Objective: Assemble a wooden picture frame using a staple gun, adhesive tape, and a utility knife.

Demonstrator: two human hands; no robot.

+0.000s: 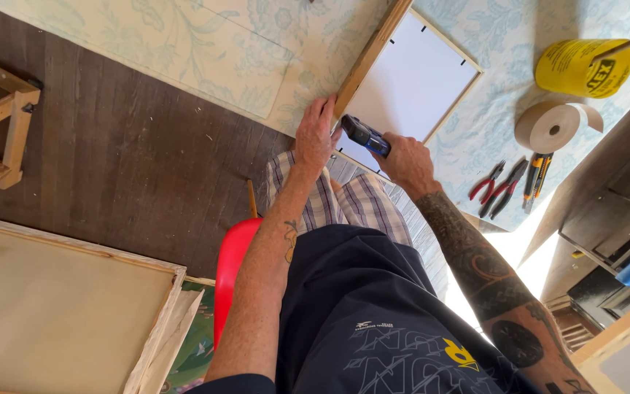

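Head view, looking down: the right hand (pixel 408 165) is wrapped tight around a blue-and-black hand tool (pixel 365 136), fingers pressed closed on its grip, its nose set against the near edge of a picture frame (pixel 367 60). The left hand (pixel 316 133) lies flat just beside it, fingers spread and pressing on the frame's wooden corner (the thumb side touches the wood, nothing is pinched). The frame lies face down, tilted across a table covered with a pale floral cloth (pixel 249 66), its white backing board (pixel 411 80) showing.

Farther along the cloth, well apart from the hands, lie red-handled pliers (pixel 487 182), a second pair of pliers (pixel 508 188) and an orange-and-black utility knife (pixel 538 174), side by side. Beyond them sit a roll of brown paper tape (pixel 553 125) and a yellow tub (pixel 583 67) with a stick in it. Below the table edge are a red chair (pixel 233 264) and a stretched canvas (pixel 60 314) leaning on the dark floor.
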